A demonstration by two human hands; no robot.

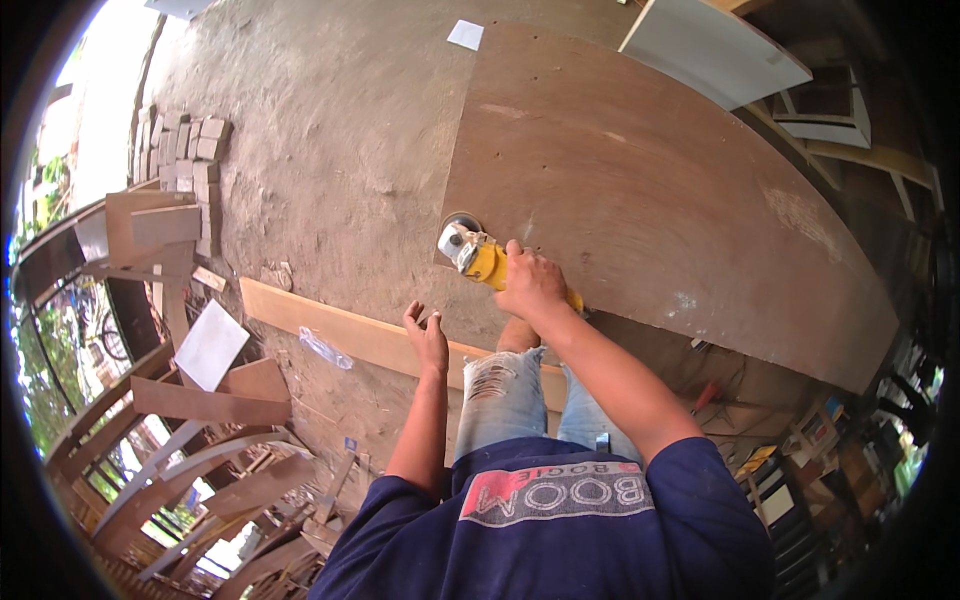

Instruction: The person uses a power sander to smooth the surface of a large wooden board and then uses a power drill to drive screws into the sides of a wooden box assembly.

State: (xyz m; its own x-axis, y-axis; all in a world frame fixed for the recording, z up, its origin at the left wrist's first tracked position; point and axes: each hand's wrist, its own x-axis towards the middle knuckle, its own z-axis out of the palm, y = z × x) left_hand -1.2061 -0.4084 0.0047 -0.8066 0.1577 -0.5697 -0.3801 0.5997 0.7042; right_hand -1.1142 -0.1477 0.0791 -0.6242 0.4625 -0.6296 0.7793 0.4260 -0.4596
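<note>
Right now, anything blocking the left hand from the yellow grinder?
Nothing visible. Between the left hand and the yellow grinder, only bare ground shows. The right hand already grips the grinder's body, behind its head.

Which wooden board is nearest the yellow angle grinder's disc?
The large brown plywood sheet, its left edge by the disc; the long, narrow plank passing behind the left hand lies farther off.

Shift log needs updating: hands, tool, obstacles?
Right hand grips yellow angle grinder at edge of flat brown sheet. Left hand loosely curled. Possible trip: long tan plank.
</note>
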